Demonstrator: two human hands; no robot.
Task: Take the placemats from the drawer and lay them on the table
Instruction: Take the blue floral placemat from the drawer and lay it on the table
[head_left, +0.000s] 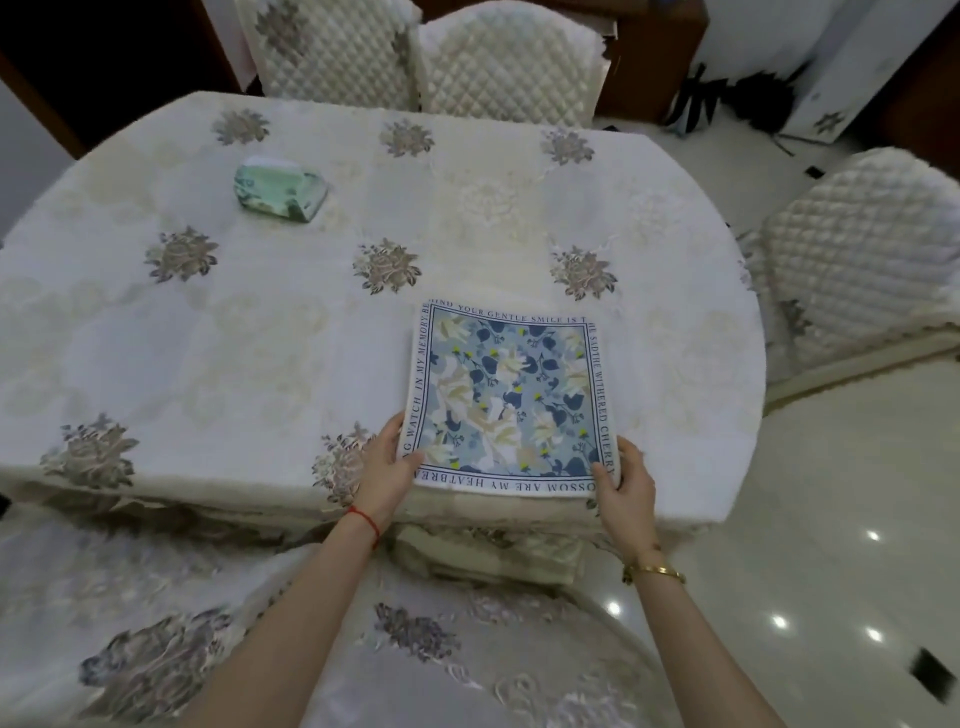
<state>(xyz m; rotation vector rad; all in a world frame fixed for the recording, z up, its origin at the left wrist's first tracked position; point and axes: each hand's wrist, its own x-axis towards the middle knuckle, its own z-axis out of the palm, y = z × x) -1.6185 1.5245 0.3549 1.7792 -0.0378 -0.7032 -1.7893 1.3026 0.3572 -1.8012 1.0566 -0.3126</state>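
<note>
A square placemat (511, 397) with a blue floral print and a white border of dark lettering lies flat near the front edge of the table (260, 338). My left hand (388, 462) pinches its near left corner, thumb on top. At the near right corner my right hand (626, 480) grips the mat the same way. The table is covered with a white cloth with grey flower motifs. Whether more than one mat lies in the stack I cannot tell. No drawer is in view.
A green tissue pack (280, 193) sits at the far left of the table. Quilted white chairs stand at the back (415, 57) and at the right (852, 260). A chair with a floral cover (363, 649) is right below my arms. Glossy floor lies to the right.
</note>
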